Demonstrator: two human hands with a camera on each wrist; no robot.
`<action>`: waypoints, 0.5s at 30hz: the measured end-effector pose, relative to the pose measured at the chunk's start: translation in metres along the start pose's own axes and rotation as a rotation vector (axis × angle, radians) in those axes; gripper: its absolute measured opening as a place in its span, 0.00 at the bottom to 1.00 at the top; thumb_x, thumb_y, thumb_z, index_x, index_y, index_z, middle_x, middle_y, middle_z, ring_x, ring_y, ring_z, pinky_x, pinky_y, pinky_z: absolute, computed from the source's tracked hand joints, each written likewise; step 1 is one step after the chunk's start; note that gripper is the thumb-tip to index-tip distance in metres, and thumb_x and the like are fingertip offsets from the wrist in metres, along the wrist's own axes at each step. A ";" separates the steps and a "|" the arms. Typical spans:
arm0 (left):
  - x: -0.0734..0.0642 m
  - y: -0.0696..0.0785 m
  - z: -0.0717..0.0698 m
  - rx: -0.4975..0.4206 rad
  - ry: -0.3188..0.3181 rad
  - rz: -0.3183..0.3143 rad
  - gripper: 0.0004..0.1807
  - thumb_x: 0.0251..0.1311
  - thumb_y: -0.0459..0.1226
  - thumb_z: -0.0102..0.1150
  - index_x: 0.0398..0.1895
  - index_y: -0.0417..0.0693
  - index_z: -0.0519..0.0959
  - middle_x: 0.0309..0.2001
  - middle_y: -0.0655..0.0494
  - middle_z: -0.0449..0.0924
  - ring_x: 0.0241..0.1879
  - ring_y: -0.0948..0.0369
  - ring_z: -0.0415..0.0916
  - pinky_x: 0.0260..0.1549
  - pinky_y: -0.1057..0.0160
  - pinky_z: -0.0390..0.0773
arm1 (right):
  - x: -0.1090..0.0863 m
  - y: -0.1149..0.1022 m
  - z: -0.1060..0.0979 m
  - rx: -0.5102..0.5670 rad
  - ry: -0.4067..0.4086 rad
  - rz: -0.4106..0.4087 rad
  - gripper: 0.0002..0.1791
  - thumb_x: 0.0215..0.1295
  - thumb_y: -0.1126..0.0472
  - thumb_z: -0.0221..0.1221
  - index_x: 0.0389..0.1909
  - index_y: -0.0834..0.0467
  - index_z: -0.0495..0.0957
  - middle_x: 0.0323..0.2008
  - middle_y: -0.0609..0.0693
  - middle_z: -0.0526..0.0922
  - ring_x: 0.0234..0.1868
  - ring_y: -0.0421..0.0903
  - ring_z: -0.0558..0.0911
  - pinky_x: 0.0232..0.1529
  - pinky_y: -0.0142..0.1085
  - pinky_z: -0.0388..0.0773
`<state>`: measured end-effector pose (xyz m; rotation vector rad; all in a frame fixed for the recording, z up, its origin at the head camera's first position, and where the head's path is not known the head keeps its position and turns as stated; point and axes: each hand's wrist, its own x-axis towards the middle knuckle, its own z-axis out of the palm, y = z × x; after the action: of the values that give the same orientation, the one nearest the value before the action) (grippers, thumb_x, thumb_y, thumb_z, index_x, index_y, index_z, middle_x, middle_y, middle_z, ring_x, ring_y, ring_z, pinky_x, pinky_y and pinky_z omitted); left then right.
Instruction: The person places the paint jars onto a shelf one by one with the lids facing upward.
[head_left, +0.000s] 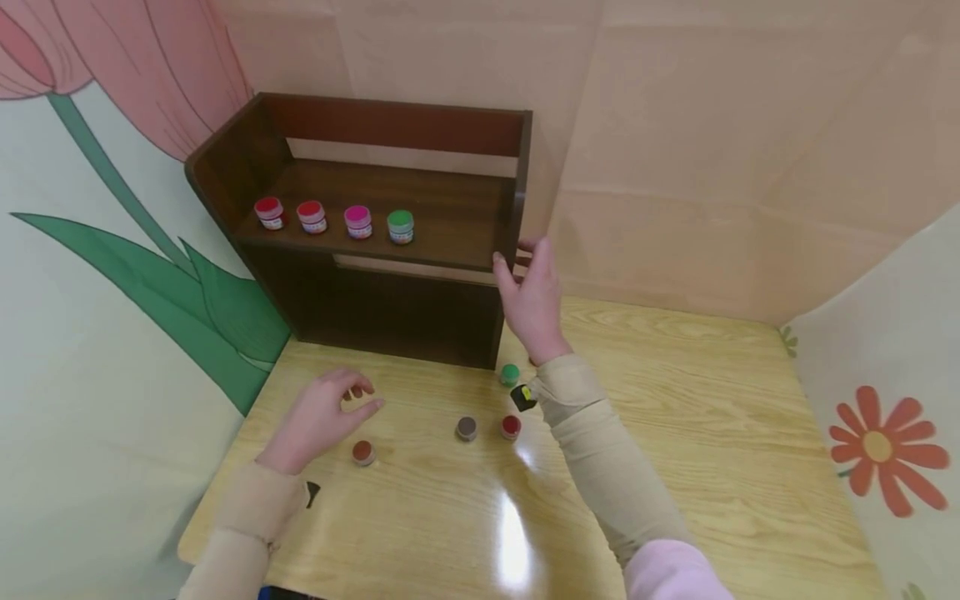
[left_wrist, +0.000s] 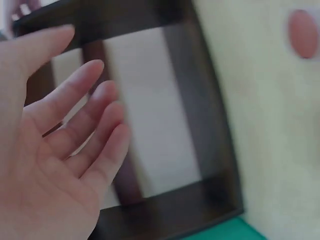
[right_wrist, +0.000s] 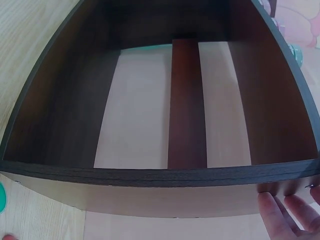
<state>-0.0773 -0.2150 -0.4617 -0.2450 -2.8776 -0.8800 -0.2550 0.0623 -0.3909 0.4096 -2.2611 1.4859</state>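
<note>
Head cam: L hand hovers above the tabletop, fingers loosely bent, thumb apart, nothing held; R hand grips the R side of a dk. brown shelf, thumb at the front edge, fingers round the outer face. Shelf stands at the back of the tabletop; on its upper board, L to R, sit a red jar, 2nd red jar, pink jar and green jar, well apart from R hand. Below, a brown jar sits near L hand, w/ a gray jar and dk. red jar side by side nr. center; a small green jar stands by the shelf's R foot, near R wrist. Pink-and-green floral cloth hangs at L. L wrist cam, blurred: open palm and spread, slightly bent fingers in front of the shelf, apparently clear of it; a red-brown disc shows upper R. R wrist cam: shelf seen from its front, crossbar behind; R hand's fingers lie agst. the outer side panel, lower R; green lid at L edge, partly cut off.
</note>
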 end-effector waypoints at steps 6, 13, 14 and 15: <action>-0.012 -0.020 0.018 -0.048 -0.213 -0.133 0.19 0.53 0.47 0.78 0.42 0.50 0.83 0.40 0.54 0.79 0.39 0.50 0.77 0.37 0.55 0.77 | 0.001 0.000 0.000 -0.003 0.006 -0.003 0.22 0.73 0.55 0.60 0.55 0.65 0.67 0.53 0.61 0.74 0.48 0.55 0.83 0.46 0.41 0.84; -0.026 -0.041 0.038 -0.073 -0.263 -0.108 0.22 0.46 0.38 0.80 0.43 0.42 0.82 0.40 0.48 0.78 0.34 0.54 0.73 0.37 0.55 0.76 | -0.001 0.000 0.000 -0.014 0.006 -0.008 0.22 0.73 0.55 0.61 0.55 0.65 0.67 0.52 0.60 0.75 0.47 0.54 0.83 0.45 0.41 0.84; -0.027 -0.043 0.040 -0.079 -0.269 -0.113 0.24 0.44 0.38 0.81 0.44 0.42 0.81 0.40 0.49 0.78 0.34 0.55 0.72 0.38 0.55 0.76 | 0.000 0.000 0.000 -0.012 0.006 -0.007 0.21 0.73 0.55 0.61 0.55 0.65 0.67 0.52 0.60 0.75 0.47 0.54 0.83 0.45 0.41 0.84; -0.028 -0.045 0.042 -0.091 -0.278 -0.122 0.26 0.42 0.38 0.83 0.45 0.42 0.81 0.40 0.50 0.77 0.35 0.56 0.72 0.39 0.54 0.76 | 0.000 0.000 0.000 -0.012 0.007 -0.005 0.22 0.73 0.55 0.61 0.55 0.65 0.67 0.52 0.60 0.75 0.47 0.54 0.83 0.45 0.41 0.84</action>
<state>-0.0611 -0.2314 -0.5255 -0.2176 -3.1400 -1.0791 -0.2549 0.0623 -0.3910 0.4058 -2.2614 1.4684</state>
